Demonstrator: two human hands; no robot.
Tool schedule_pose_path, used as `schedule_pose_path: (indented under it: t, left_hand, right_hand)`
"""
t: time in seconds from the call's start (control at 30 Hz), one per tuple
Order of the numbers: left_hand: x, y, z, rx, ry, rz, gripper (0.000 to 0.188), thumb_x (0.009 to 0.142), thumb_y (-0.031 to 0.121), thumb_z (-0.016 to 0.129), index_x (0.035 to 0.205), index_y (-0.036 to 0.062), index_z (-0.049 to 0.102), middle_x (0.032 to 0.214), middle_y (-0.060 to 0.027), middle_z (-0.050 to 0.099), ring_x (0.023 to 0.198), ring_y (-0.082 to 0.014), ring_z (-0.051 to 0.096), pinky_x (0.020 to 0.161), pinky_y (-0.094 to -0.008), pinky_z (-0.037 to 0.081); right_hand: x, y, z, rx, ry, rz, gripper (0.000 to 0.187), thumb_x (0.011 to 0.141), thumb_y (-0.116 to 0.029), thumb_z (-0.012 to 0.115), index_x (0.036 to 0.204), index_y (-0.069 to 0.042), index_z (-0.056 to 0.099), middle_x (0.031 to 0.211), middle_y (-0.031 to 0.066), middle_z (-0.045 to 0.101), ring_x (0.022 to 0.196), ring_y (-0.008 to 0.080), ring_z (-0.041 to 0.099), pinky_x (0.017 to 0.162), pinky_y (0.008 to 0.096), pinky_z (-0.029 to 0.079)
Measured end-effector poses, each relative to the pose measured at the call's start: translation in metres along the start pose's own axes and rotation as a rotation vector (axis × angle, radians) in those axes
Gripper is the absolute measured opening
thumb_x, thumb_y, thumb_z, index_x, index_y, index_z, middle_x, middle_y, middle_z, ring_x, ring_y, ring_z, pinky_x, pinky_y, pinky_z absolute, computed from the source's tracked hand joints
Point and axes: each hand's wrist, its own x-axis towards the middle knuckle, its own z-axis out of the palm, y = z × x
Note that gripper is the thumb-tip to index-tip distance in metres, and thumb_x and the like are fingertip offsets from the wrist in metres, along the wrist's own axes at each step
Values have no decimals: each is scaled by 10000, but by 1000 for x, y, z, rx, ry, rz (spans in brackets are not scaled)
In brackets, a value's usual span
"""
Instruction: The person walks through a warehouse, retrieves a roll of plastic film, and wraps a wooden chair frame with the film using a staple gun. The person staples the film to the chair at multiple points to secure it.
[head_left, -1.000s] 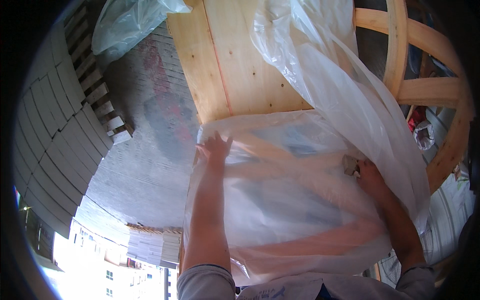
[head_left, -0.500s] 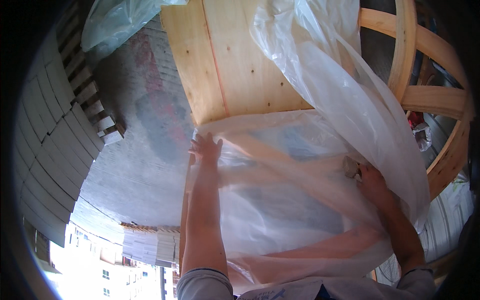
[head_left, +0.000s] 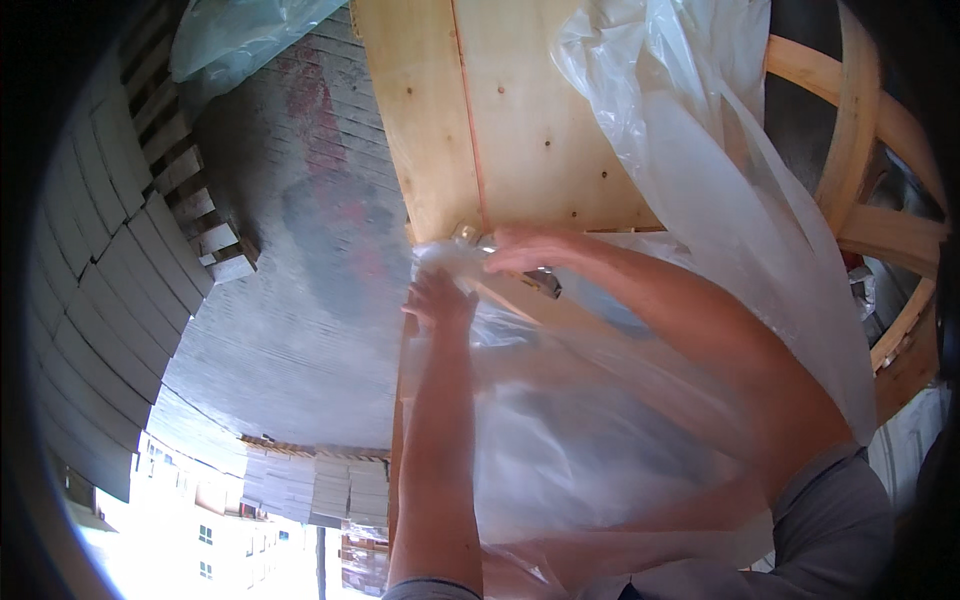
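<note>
Clear plastic sheet [head_left: 590, 450] lies over a wooden frame with a diagonal wooden brace [head_left: 525, 300]. At the frame's far left corner, my left hand [head_left: 440, 298] has its fingers curled on the sheet, which bunches up just beyond them. My right hand [head_left: 530, 247] reaches across to that corner, closed around what looks like a metal staple gun [head_left: 466, 234]. The tool's front end is by the plywood panel's near edge; my fingers hide its middle. Beyond the frame stretches the pale plywood panel [head_left: 510, 110] with a red line along it.
Loose plastic [head_left: 690, 130] drapes over the panel's right side. Curved wooden beams [head_left: 850, 110] stand at the far right. To the left are grey floor [head_left: 300, 330], stacked pale boards [head_left: 110, 280] and a slatted pallet [head_left: 225, 255]. More plastic [head_left: 240, 45] lies at the far left.
My right hand has swung from the right side of the sheet to the far left corner, bringing the tool. My left hand's spread fingers have curled in, and the plastic there has bunched.
</note>
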Motion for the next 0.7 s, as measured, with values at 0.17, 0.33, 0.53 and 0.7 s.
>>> schedule_pose_path:
  t: [0.17,0.33,0.53,0.7]
  left_hand:
    - [1,2,-2,-44,8,-16,955,730,489,730,1487,126,273,1518,-132,311,1420,-365,247,1036,-703,254]
    - [0,3,-3,-84,28,-38,888,752,390,706,1469,76,287,1517,-130,306,1431,-354,223,1041,-701,243]
    - [6,5,-3,-121,16,-58,935,684,323,777,1454,86,302,1488,-91,321,1415,-324,245,1037,-664,277]
    - [7,3,-1,-98,60,-50,897,706,339,754,1445,81,316,1491,-93,328,1417,-321,248,1026,-654,285]
  right_hand:
    - [81,3,41,-79,-122,71,395,763,-325,631,994,-14,712,966,195,694,867,308,683,730,421,553]
    - [112,7,40,-61,-111,-35,385,739,-323,587,893,12,699,850,188,680,709,295,627,659,444,495]
    - [140,2,51,-69,-108,-35,340,809,-263,567,1045,-65,710,1001,181,694,887,325,678,767,438,541]
    - [167,8,84,-468,48,-265,237,793,-124,585,962,-62,740,998,164,704,912,329,688,778,441,545]
